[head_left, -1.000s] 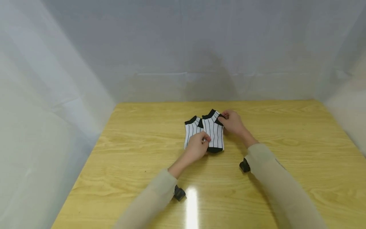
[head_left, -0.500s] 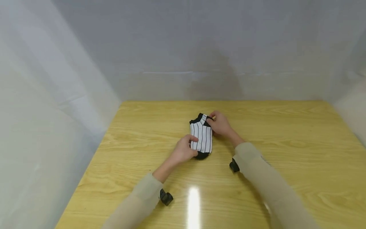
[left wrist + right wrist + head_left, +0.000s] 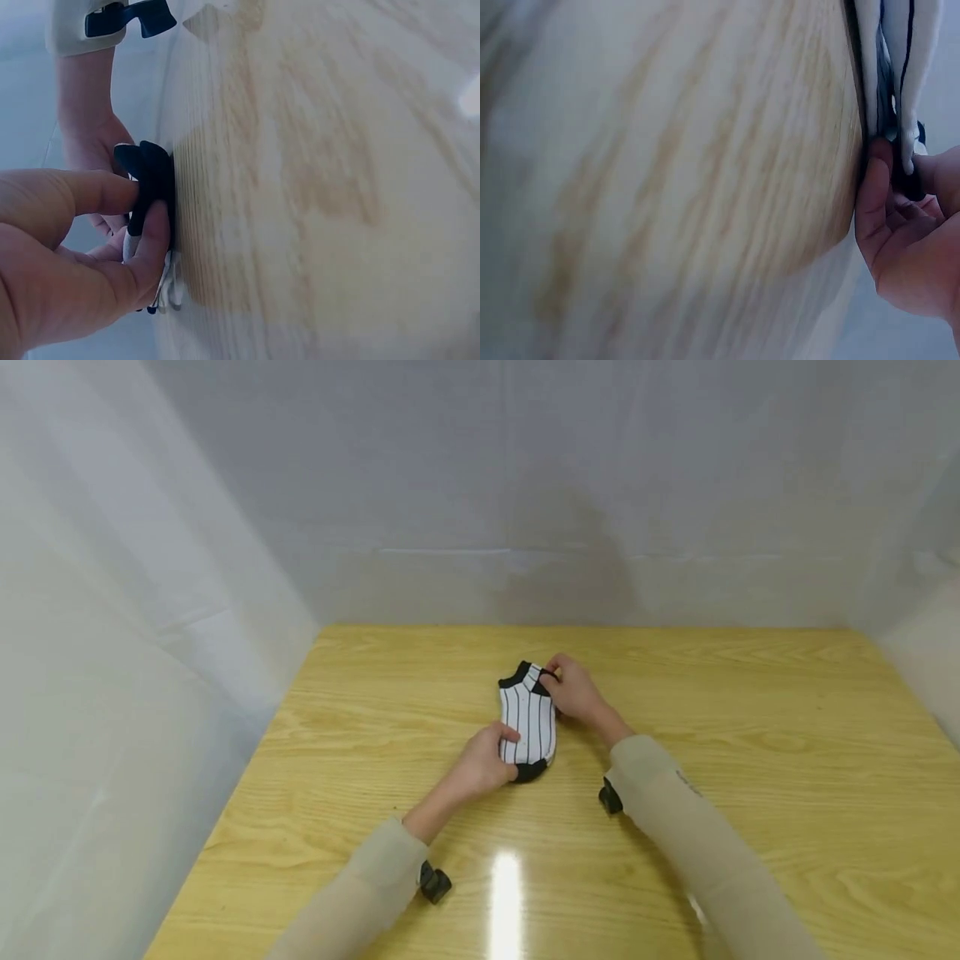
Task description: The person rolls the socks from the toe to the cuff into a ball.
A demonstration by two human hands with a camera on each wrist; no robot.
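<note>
Wood-grain table fills the lower half of the head view, with white sheeting as backdrop on three sides and a glare spot near bottom centre.

Striped socks, white with thin dark lines and black heel and toe, lie stacked as one pile at frame centre, flat on the table. Toe end points toward the camera.

Left hand sits at the lower-left edge of the pile. In the left wrist view, thumb and index finger of the left hand pinch the black toe end.

Right hand is at the upper-right corner of the pile, fingers curled onto the black cuff. Right wrist view: fingertips clamp the sock edge against the table.

Hands are apart, one at each end of the pile. Beige sleeves cover both forearms.
</note>
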